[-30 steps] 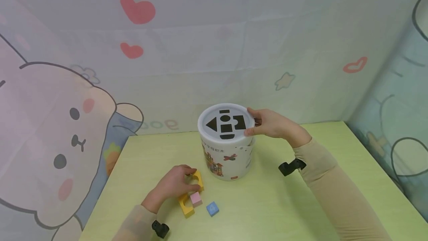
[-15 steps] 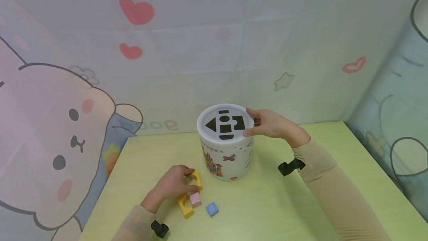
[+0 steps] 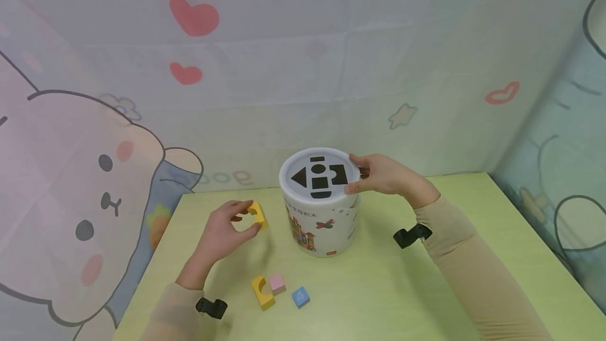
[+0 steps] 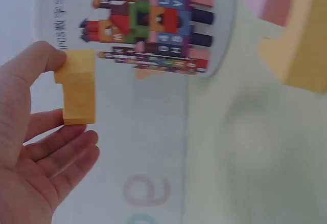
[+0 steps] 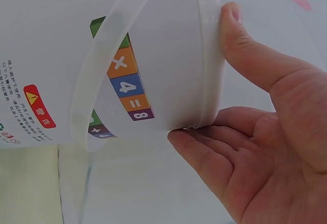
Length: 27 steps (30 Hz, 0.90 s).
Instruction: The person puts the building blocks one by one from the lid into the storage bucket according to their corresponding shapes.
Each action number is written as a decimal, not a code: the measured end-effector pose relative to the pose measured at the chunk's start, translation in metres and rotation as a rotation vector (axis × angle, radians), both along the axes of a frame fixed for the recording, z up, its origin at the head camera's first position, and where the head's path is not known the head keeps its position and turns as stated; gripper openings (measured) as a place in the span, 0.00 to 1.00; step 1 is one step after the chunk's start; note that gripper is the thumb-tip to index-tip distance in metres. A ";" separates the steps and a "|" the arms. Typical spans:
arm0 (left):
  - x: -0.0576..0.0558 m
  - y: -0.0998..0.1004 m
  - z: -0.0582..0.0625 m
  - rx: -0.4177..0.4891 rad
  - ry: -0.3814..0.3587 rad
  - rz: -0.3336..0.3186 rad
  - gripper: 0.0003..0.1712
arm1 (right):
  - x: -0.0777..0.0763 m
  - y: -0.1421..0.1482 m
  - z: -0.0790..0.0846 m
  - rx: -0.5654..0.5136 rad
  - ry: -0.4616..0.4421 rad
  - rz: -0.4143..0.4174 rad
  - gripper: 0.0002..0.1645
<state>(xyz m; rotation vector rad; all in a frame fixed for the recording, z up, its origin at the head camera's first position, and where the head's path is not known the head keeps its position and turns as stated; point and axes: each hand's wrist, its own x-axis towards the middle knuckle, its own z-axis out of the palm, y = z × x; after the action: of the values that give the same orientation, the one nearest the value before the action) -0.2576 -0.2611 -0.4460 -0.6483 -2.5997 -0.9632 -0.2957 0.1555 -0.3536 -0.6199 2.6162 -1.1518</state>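
A: Where is the yellow arch block, and what has it?

B: The left hand pinches it by its ends, thumb on one and a finger on the other; it hangs above the surface, to the left of the printed bucket and apart from it.

A: And the right hand?

B: Its fingers and thumb grip the white lid by the right edge; I'd keep that hold, since a braced lid should shift less if bumped.

A: Any tip for handling the block?

B: I'd pinch only the ends, so the notch stays in sight; its facing can then be judged against the notched cutout; I'd also carry it well above the rim; the second yellow arch block, pink cube and blue block marked 4 lie nearer the person, best left undisturbed.
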 end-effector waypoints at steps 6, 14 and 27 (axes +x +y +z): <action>-0.003 0.010 0.028 0.163 0.137 -0.023 0.32 | 0.001 0.001 0.003 0.026 0.000 -0.014 0.63; -0.004 0.045 0.063 0.251 0.177 -0.112 0.33 | 0.000 -0.002 0.006 0.102 0.021 -0.047 0.62; -0.022 0.113 0.082 0.228 0.098 -0.243 0.36 | 0.002 -0.001 -0.001 0.005 -0.015 -0.038 0.65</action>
<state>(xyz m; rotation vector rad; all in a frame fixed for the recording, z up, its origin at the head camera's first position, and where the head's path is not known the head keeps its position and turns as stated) -0.2797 -0.1477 -0.3642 -0.9382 -2.3169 -1.2448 -0.2938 0.1542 -0.3548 -0.5606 2.6285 -1.1561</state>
